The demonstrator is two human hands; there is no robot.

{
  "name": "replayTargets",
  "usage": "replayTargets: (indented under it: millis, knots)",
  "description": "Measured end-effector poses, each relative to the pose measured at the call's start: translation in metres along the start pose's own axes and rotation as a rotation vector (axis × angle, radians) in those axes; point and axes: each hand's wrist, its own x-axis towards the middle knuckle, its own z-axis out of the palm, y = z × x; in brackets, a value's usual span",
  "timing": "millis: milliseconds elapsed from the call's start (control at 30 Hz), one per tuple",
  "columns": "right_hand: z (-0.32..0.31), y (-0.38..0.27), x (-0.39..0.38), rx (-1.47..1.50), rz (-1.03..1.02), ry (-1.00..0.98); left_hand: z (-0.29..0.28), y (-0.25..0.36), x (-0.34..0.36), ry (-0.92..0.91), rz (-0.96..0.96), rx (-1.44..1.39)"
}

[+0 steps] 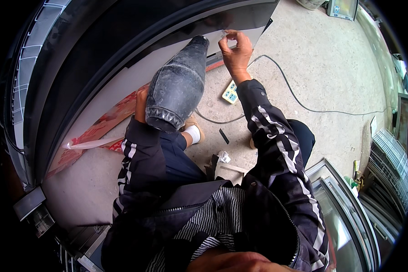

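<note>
The right hand [237,52] pinches a small clear scrap [224,33] between thumb and forefinger; the left hand [141,106] is mostly hidden behind a dark bottle-shaped piece [177,86], so I cannot tell whether its fingers close on it. The piece sits in front of the person's left knee, its long axis slanting: the narrow neck points away and to the right, the broad fluted end back toward the person. The right arm reaches forward, wrist bent; the left arm is shorter in view, its hand beside the piece's wider half. Beneath is a pale concrete floor [322,59]. A large black cabinet [109,27] curves across the upper left. Framed glass panels [342,208] lie lower right, wire racks [392,154] beyond them. A yellowish power strip [230,93] lies below the right hand, a little dark strip [224,136] nearer the person.
</note>
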Motion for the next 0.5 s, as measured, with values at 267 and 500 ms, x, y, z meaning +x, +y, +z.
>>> replayTargets:
  millis: [267, 500]
  knots:
    - [0.000, 0.002, 0.001, 0.150, 0.154, -0.009, -0.001, 0.000, -0.001, 0.002, -0.002, 0.002]
    - [0.001, -0.006, 0.003, 0.167, 0.228, -0.040, 0.000, -0.001, -0.002, 0.004, -0.002, 0.001]
